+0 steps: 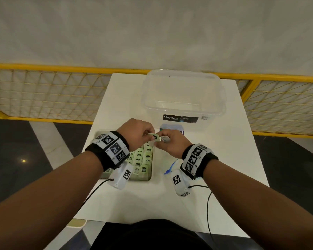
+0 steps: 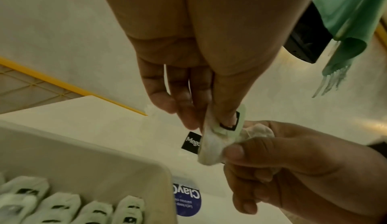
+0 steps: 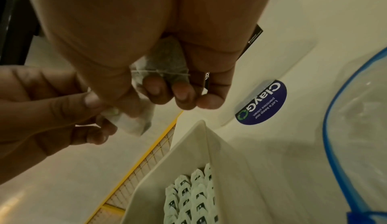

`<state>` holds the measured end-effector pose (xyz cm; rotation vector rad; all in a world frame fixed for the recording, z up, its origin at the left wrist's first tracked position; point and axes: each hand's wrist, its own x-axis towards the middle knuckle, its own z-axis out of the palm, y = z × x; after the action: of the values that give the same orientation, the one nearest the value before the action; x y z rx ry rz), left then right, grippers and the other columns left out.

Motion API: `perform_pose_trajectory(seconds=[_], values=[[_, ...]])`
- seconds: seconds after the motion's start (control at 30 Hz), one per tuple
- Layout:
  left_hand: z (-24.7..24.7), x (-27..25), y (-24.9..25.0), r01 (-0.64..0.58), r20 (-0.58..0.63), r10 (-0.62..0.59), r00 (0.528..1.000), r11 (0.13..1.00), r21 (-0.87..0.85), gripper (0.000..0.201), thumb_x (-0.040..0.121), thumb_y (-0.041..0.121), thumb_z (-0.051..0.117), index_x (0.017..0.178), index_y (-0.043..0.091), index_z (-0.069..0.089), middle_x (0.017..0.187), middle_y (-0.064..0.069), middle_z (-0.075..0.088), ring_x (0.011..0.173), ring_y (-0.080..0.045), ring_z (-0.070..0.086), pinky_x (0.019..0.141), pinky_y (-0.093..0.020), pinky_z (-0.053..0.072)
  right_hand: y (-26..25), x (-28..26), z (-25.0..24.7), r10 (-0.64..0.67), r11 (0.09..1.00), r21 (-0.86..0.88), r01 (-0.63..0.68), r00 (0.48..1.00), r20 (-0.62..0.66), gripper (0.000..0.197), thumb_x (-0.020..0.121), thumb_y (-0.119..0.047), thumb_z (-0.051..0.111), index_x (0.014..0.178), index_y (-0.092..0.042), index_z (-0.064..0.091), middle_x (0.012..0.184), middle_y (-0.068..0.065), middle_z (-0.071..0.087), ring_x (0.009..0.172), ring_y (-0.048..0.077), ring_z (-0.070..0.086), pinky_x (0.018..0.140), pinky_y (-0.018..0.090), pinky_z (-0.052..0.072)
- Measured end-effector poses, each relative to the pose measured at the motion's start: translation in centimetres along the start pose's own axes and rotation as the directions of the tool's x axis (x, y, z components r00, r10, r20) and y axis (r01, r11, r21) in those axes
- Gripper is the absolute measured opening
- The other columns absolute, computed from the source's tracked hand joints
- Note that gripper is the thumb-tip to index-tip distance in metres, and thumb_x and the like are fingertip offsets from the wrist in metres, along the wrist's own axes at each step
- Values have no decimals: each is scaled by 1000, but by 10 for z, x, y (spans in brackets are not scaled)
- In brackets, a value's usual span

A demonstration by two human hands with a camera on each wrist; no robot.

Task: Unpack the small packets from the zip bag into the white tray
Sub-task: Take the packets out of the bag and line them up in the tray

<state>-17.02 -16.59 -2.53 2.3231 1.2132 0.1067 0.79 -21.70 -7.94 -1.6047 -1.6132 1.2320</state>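
Pinching one small packet between them, left hand and right hand meet just above the white tray (rows of packets inside), zip bag flat on desk at right

The person is wearing a black fabric wristband on the left forearm and another black fabric wristband on the right, each carrying white plates printed with black square-code markers. Below each wristband a small white camera housing is hanging, trailing a thin black cable.
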Motion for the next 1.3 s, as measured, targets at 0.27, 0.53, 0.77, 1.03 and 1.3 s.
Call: perform_pose_trajectory(seconds=[0.27,0.53,0.77,1.03,1.3], values=[[28,-13,-57,57,380,-178,908,949,310,29,84,42,67,108,25,69,107,9,67,95,-13,60,88,-28,47,-4,9,20,158,984,70,-162,985,65,8,91,-15,48,84,-11,50,67,1,64,60,20,59,72,43,54],[77,-1,-67,-15,602,-252,757,915,402,42,88,37,66,125,18,63,121,1,66,108,-18,62,91,-28,46,11,9,24,119,991,-59,-120,993,-13,20,88,-28,68,91,-8,69,90,13,71,77,17,62,81,43,54],[93,2,-74,25,574,-289,766,906,423,40,87,39,66,116,12,68,107,-3,70,53,-9,54,59,-23,49,17,7,28,175,982,82,-172,984,-33,21,96,-20,58,102,-3,67,99,18,69,89,30,68,73,36,61],[60,6,-67,59,263,-98,960,986,153,32,80,36,73,108,24,65,104,7,68,88,-13,63,80,-24,46,9,6,32,196,955,222,-195,980,16,23,101,-17,47,112,-1,58,90,14,66,68,26,67,67,35,59],[24,1,-52,-172,-34,169,985,981,-90,15,77,17,75,88,25,70,96,8,61,69,-13,61,72,-30,50,-6,8,42,170,951,241,-192,980,107,16,97,-2,40,108,-11,49,76,11,62,65,24,59,60,30,54]])
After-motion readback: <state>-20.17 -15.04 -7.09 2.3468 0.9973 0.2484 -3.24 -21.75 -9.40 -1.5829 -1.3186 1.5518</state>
